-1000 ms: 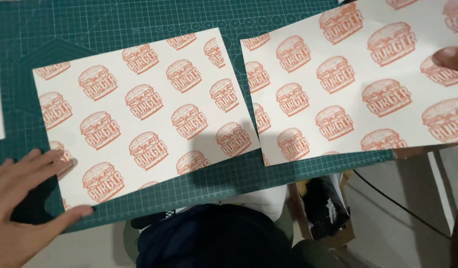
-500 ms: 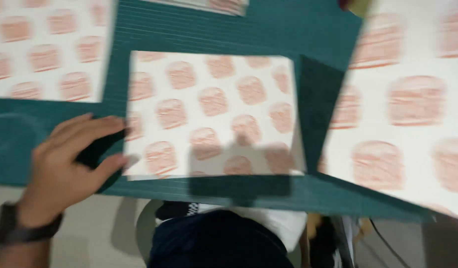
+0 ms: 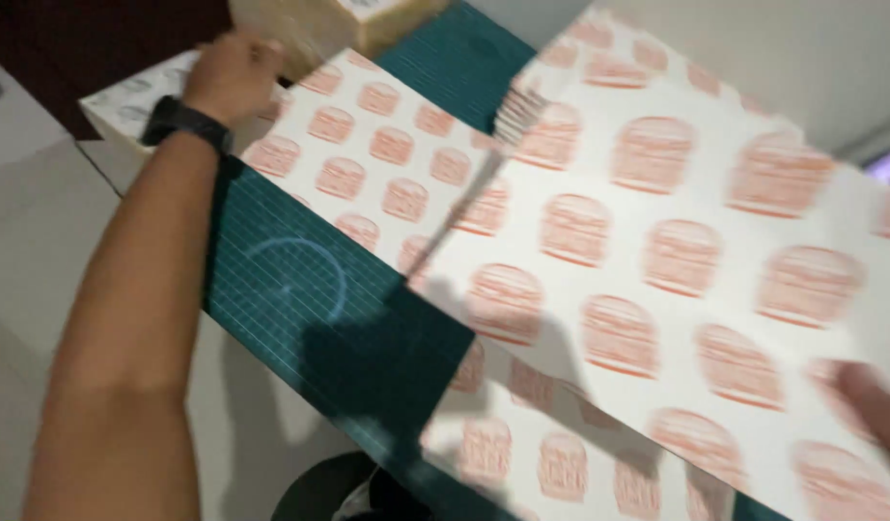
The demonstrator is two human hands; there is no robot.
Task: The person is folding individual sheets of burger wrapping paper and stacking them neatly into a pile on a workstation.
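The left hand point(image 3: 231, 72) reaches to eleven o'clock, resting on a far sheet point(image 3: 387, 154) over the green mat point(image 3: 310, 309); its grip is too blurred to tell. The right hand point(image 3: 875, 410), at four o'clock, pinches a lifted sheet point(image 3: 677, 260).

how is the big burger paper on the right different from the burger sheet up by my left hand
The big sheet is lifted and tilted, held at its lower right by the right hand; the far sheet lies flat on the green cutting mat. The big sheet overlaps the far one. Both are white with orange burger prints.
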